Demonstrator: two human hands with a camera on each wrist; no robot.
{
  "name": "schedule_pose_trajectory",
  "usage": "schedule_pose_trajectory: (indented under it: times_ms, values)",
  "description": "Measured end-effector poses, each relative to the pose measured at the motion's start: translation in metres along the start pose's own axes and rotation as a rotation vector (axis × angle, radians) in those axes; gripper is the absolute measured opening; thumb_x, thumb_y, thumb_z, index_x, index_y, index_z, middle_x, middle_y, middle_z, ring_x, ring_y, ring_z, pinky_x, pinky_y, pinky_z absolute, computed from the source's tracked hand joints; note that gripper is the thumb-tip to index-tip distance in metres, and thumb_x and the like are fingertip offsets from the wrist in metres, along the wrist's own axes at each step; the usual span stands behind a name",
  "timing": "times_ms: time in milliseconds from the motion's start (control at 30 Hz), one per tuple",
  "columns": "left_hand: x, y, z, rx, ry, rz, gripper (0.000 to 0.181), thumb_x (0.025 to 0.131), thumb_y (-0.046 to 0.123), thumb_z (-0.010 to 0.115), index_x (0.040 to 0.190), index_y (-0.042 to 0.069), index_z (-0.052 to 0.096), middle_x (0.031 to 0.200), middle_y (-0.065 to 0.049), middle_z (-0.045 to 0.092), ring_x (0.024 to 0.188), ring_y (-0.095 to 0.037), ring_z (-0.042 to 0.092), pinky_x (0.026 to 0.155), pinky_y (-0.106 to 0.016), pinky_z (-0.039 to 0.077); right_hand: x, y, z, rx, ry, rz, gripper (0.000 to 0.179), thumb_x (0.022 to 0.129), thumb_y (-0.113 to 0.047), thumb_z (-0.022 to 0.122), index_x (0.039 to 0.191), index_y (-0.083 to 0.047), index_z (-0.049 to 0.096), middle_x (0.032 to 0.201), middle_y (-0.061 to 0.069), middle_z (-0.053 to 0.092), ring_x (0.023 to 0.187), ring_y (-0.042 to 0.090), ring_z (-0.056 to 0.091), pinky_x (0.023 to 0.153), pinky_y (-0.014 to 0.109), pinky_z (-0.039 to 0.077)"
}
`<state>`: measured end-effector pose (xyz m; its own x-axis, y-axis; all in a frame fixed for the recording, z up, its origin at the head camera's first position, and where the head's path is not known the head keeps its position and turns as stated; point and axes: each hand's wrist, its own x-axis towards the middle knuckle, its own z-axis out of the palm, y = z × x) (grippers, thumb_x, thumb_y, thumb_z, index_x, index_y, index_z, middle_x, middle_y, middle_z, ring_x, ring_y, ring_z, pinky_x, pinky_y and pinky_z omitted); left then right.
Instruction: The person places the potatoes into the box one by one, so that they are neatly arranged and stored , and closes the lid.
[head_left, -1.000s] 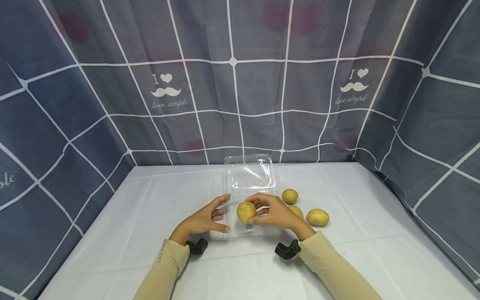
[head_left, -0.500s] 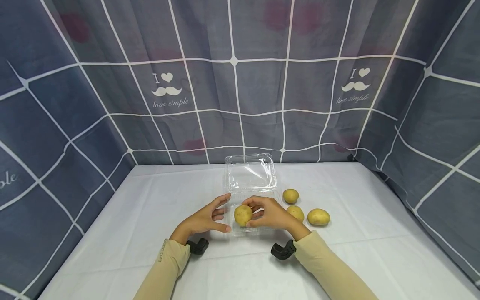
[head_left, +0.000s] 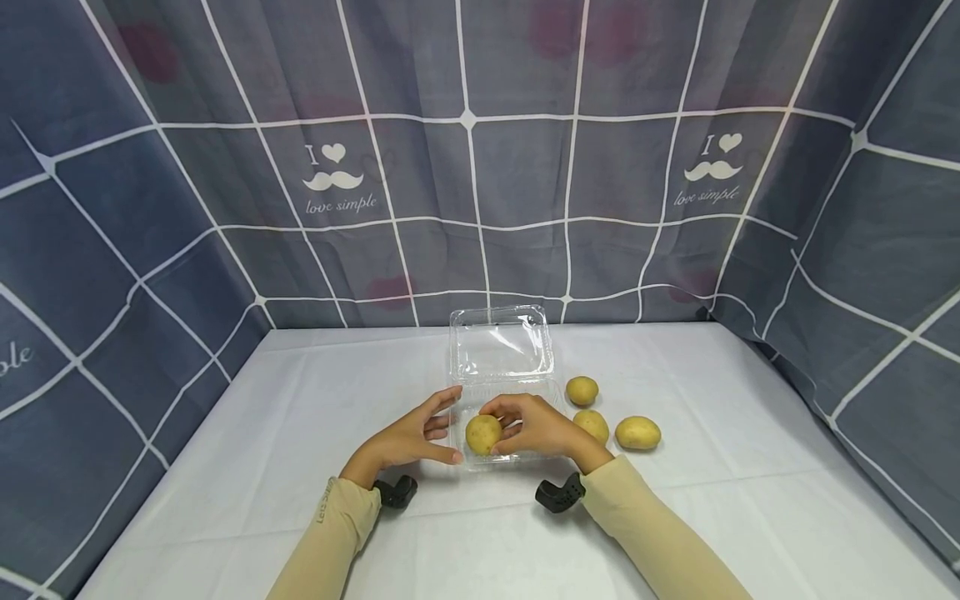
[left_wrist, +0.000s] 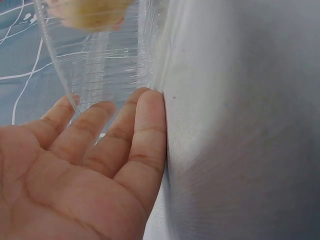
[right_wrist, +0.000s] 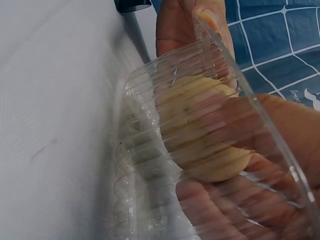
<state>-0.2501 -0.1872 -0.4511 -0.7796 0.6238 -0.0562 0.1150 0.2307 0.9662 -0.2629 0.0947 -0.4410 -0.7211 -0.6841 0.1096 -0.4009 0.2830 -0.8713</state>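
A clear plastic clamshell box (head_left: 501,342) stands on the white table with its lid raised at the back. In the head view my right hand (head_left: 534,427) pinches a yellow potato (head_left: 483,435) over the left part of the base. Through the clear wall in the right wrist view, that potato (right_wrist: 205,130) appears low inside the box, with fingers around it; whether it touches the bottom I cannot tell. My left hand (head_left: 411,435) is spread at the box's left side, its fingertips at the wall in the left wrist view, fingers (left_wrist: 149,120) fairly straight.
To the right of the box lie three more potatoes: one at the back (head_left: 582,391), one beside the right wrist (head_left: 592,426), and one farther right (head_left: 638,433). A dark checked curtain (head_left: 420,183) surrounds the table (head_left: 337,358) at the back and sides.
My right hand has carried the potato slightly left and down, toward the front left of the box base. The left hand has stayed in place.
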Motion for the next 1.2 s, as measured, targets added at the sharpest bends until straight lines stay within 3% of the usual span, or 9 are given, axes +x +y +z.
schedule_pose_trajectory:
  times_ms: [400, 667, 933, 1200]
  values:
    - [-0.0005, 0.0007, 0.0000, -0.006, -0.003, 0.007, 0.114, 0.090, 0.010, 0.090, 0.172, 0.000, 0.011, 0.179, -0.025, 0.009, 0.158, -0.052, 0.027, 0.127, -0.059, 0.033, 0.0018, 0.0011, -0.0005, 0.024, -0.064, -0.001, 0.049, 0.088, 0.007, 0.085, 0.133, 0.009, 0.067, 0.126, 0.019, 0.068, 0.110, 0.023, 0.073, 0.096, 0.028, 0.062]
    - [0.0001, 0.0011, 0.0000, -0.009, -0.005, 0.006, 0.114, 0.090, 0.007, 0.089, 0.172, 0.001, 0.011, 0.179, -0.024, 0.008, 0.159, -0.051, 0.027, 0.127, -0.059, 0.032, 0.0034, 0.0014, -0.0013, -0.002, -0.110, -0.022, 0.048, 0.091, 0.005, 0.084, 0.136, 0.008, 0.067, 0.135, 0.021, 0.068, 0.114, 0.022, 0.071, 0.098, 0.027, 0.061]
    - [-0.0001, 0.0016, 0.0006, -0.008, -0.008, 0.010, 0.113, 0.091, 0.007, 0.088, 0.172, 0.000, 0.010, 0.179, -0.026, 0.008, 0.158, -0.053, 0.026, 0.127, -0.060, 0.032, 0.0062, 0.0039, -0.0024, 0.006, -0.133, 0.018, 0.050, 0.092, 0.006, 0.082, 0.139, 0.010, 0.065, 0.139, 0.023, 0.068, 0.115, 0.024, 0.073, 0.098, 0.028, 0.061]
    - [-0.0003, 0.0020, 0.0011, -0.010, -0.005, 0.010, 0.113, 0.091, 0.007, 0.088, 0.172, 0.000, 0.010, 0.179, -0.025, 0.008, 0.158, -0.053, 0.027, 0.127, -0.061, 0.032, 0.0049, 0.0043, -0.0039, 0.050, -0.126, 0.048, 0.054, 0.091, 0.003, 0.082, 0.141, 0.009, 0.062, 0.131, 0.020, 0.069, 0.116, 0.027, 0.071, 0.101, 0.032, 0.060]
